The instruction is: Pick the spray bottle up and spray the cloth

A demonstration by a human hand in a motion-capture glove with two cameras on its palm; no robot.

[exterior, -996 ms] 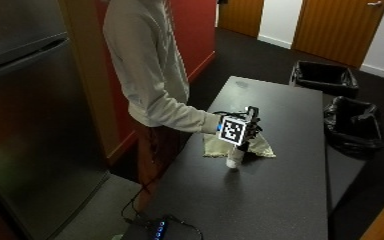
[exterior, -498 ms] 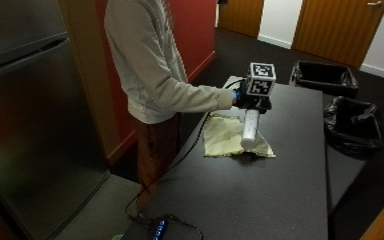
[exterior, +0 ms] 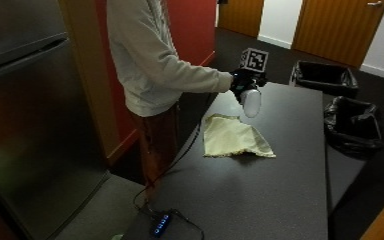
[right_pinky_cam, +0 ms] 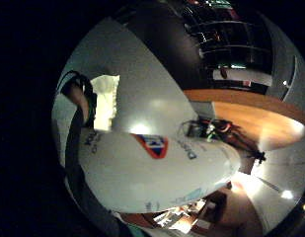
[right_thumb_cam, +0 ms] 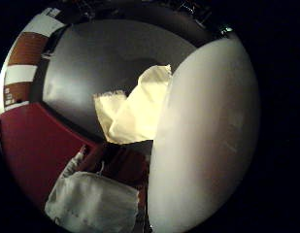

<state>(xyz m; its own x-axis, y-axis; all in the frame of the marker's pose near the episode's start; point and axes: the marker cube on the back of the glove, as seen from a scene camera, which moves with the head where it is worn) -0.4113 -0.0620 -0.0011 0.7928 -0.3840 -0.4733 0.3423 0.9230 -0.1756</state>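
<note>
I see the right hand (exterior: 244, 81) with its fingers curled around a white spray bottle (exterior: 251, 101), held in the air above the grey table (exterior: 272, 185) and the yellow cloth (exterior: 232, 137). The bottle's label (right_pinky_cam: 153, 146) is red and blue; its lettering I can't read.

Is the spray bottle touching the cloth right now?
Apart. The outside view shows the spray bottle held up by the gloved right hand, with bare table between it and the cloth.
</note>
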